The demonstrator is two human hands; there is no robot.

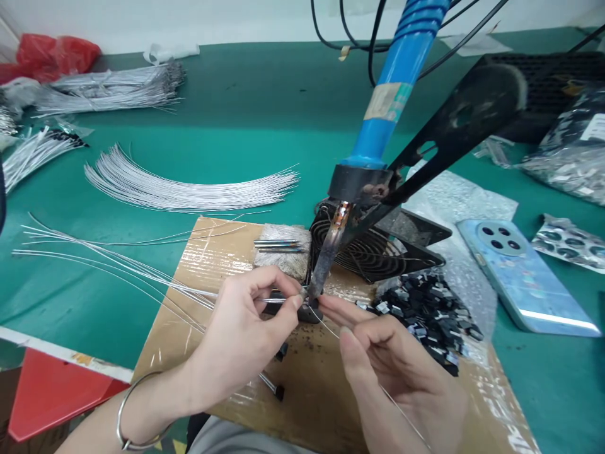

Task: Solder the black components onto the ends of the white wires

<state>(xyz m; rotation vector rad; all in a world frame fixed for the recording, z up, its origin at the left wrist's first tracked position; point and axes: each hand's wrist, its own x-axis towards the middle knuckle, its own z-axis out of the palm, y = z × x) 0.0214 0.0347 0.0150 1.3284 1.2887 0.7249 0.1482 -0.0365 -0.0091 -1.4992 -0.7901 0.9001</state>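
Note:
My left hand point(250, 321) pinches thin white wires point(155, 277) between thumb and index finger, their ends right at the tip of a soldering iron point(326, 265). The wires' long tails trail off to the left. My right hand point(401, 372) is closed on a thin strand of solder wire point(405, 416), which runs from the iron's tip back through the fingers and past the palm. A small dark block point(309, 313) sits under the tip, partly covered by my fingertips. The exact joint between wire, solder and tip is too small to make out.
A black bracket point(454, 132) carries the iron over a fan point(373, 246). Black connectors point(430, 315) are heaped on the right of the cardboard point(321, 391), near a blue phone point(529, 277). A fibrous block point(281, 258) and a white wire bundle point(189, 189) lie beyond my left hand.

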